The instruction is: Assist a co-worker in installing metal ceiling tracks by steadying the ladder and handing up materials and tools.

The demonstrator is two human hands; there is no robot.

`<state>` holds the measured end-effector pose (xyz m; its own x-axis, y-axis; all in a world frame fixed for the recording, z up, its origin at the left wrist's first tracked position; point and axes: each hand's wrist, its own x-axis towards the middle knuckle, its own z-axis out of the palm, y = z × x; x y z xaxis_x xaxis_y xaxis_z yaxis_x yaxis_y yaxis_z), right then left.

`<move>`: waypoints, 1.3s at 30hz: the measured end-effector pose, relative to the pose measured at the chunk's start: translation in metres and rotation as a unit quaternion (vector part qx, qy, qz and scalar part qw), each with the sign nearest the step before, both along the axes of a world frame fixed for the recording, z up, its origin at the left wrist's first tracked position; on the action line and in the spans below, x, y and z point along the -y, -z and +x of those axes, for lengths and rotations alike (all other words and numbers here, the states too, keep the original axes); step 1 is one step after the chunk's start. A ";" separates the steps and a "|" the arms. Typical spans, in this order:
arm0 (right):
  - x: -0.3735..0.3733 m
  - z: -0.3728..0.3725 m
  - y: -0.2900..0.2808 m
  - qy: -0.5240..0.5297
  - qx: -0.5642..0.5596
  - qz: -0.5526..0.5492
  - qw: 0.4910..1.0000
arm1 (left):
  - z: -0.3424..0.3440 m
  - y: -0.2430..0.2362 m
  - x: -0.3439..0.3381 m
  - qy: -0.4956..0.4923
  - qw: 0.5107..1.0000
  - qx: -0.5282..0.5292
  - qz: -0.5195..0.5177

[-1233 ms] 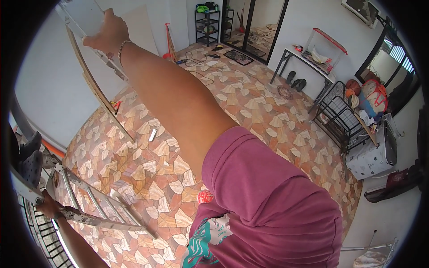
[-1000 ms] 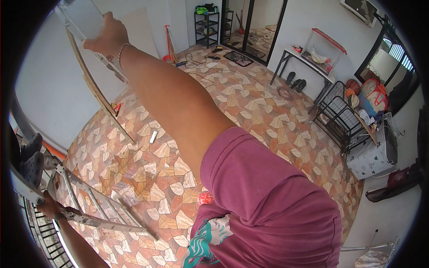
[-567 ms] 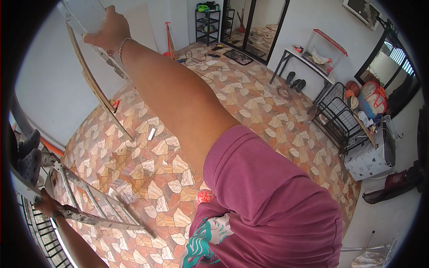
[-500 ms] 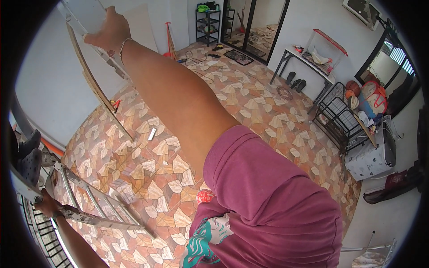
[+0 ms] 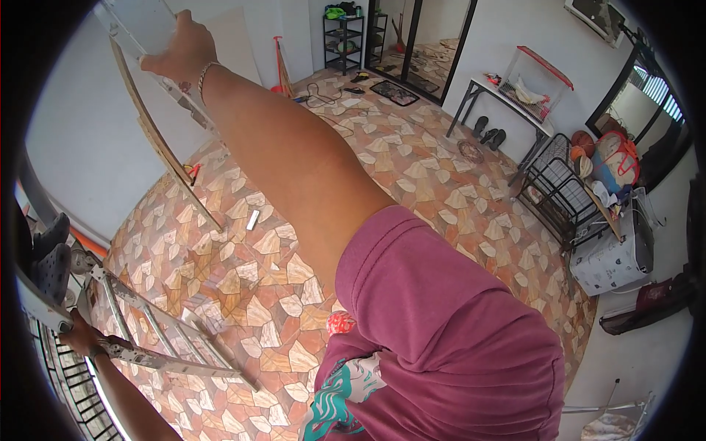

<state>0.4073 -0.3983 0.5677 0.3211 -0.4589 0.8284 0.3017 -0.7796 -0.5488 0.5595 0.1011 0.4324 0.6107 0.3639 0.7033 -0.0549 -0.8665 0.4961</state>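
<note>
My right arm, in a purple sleeve, stretches to the upper left. My right hand (image 5: 187,51), with a braided bracelet at the wrist, is closed around the edge of a long white flat panel (image 5: 143,26), whose top runs out of view. Low at the left, my left hand (image 5: 82,336) grips a metal ladder (image 5: 176,364) by its pale, paint-marked upper end; its fingers are partly hidden. Beside that hand a dark grey clog with holes (image 5: 51,273) rests on the ladder's top. A long, thin wooden strip (image 5: 147,128) leans below the panel.
A small white bar (image 5: 253,220) lies on the stone-patterned floor. Further off stand a red-handled tool (image 5: 279,62), a black shoe rack (image 5: 343,40) and cables (image 5: 316,95). Along the right are a table (image 5: 511,99) with a cage, and a black wire crate (image 5: 555,180).
</note>
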 end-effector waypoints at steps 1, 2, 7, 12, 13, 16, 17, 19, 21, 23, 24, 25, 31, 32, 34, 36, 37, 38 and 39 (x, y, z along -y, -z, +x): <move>0.000 -0.002 -0.001 0.000 -0.001 0.000 1.000 | 0.000 0.000 0.001 0.003 1.000 -0.002 -0.001; -0.002 -0.006 -0.002 -0.021 -0.024 0.016 0.999 | -0.001 -0.001 0.000 0.004 1.000 -0.004 -0.002; -0.001 -0.003 -0.003 -0.040 -0.041 0.022 0.998 | 0.014 0.005 -0.015 -0.001 1.000 0.003 -0.009; 0.000 -0.004 -0.002 -0.036 -0.033 0.025 0.998 | 0.006 0.002 -0.006 -0.006 1.000 -0.017 -0.006; -0.001 -0.004 -0.002 -0.037 -0.032 0.025 0.998 | 0.010 0.004 -0.009 0.006 1.000 -0.007 -0.014; -0.002 -0.003 -0.003 -0.044 -0.026 0.026 0.998 | 0.012 0.005 -0.011 0.025 0.999 0.007 -0.022; -0.002 -0.003 -0.002 -0.044 -0.028 0.030 0.998 | 0.011 0.005 -0.010 0.034 0.999 0.010 -0.020; -0.003 -0.003 -0.002 -0.044 -0.029 0.034 0.998 | 0.010 0.005 -0.008 0.032 0.999 0.009 -0.020; -0.005 -0.004 -0.002 -0.042 -0.030 0.031 0.998 | 0.010 0.005 -0.010 0.028 0.999 0.009 -0.019; -0.005 -0.004 -0.003 -0.042 -0.034 0.030 0.998 | 0.010 0.004 -0.009 0.024 0.999 0.028 -0.022; -0.004 -0.004 -0.003 -0.041 -0.038 0.029 0.998 | 0.009 0.004 -0.008 0.024 0.999 0.029 -0.022; -0.003 -0.001 -0.002 -0.041 -0.038 0.029 0.998 | 0.007 0.004 -0.007 0.026 0.999 0.021 -0.018; 0.004 -0.002 0.001 0.006 0.010 -0.013 1.000 | 0.002 0.003 0.002 0.019 1.000 0.002 -0.008; 0.000 -0.003 -0.001 -0.027 -0.010 0.014 0.999 | -0.003 0.001 -0.001 0.019 1.000 0.006 -0.014; -0.001 -0.010 -0.001 -0.066 -0.030 0.042 0.996 | -0.010 -0.002 0.002 0.031 0.999 0.017 -0.021; -0.006 -0.017 -0.002 -0.042 -0.012 0.031 0.999 | -0.006 0.002 -0.002 0.059 0.997 0.030 -0.035; -0.009 -0.018 -0.003 -0.026 -0.009 0.013 1.000 | 0.000 0.004 -0.008 0.046 0.998 0.038 -0.028; -0.005 -0.021 -0.003 -0.004 -0.009 -0.009 1.000 | -0.008 0.002 0.009 0.045 0.998 0.039 -0.007; -0.007 -0.025 -0.005 -0.017 0.006 -0.025 1.000 | -0.008 0.003 0.011 0.036 0.998 0.058 -0.004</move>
